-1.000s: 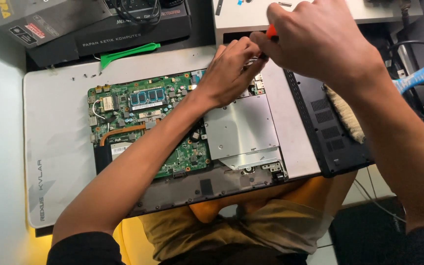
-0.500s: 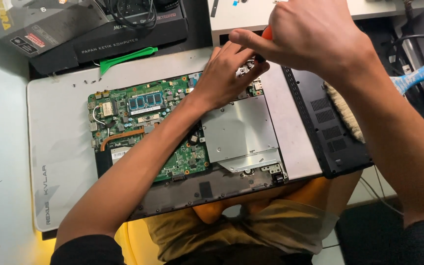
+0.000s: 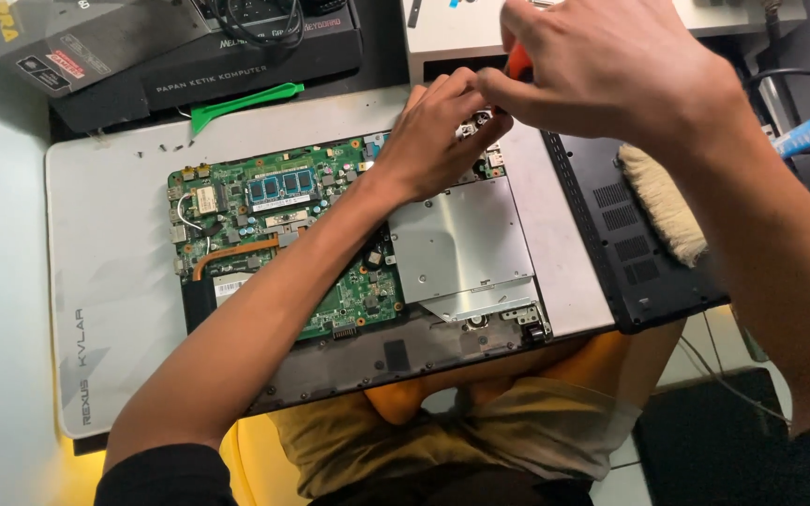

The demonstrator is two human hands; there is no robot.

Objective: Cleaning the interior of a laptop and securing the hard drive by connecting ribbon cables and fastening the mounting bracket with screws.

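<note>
While the left hand [image 3: 438,141] braces the laptop's far hinge corner, the right hand [image 3: 611,70] pinches an orange-handled screwdriver [image 3: 517,61], tip pointing down just beside the left fingers [image 3: 457,94], which lie pressed together.

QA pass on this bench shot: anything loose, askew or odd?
Yes. Tiny loose screws lie scattered on the grey mat above the exposed motherboard. The removed black cover overhangs the desk edge, with a brush on it. No visible damage.

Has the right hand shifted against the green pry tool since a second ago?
No real shift. The right hand grips the orange-handled screwdriver equally far right of the green pry tool; the small differences look like camera motion.
</note>
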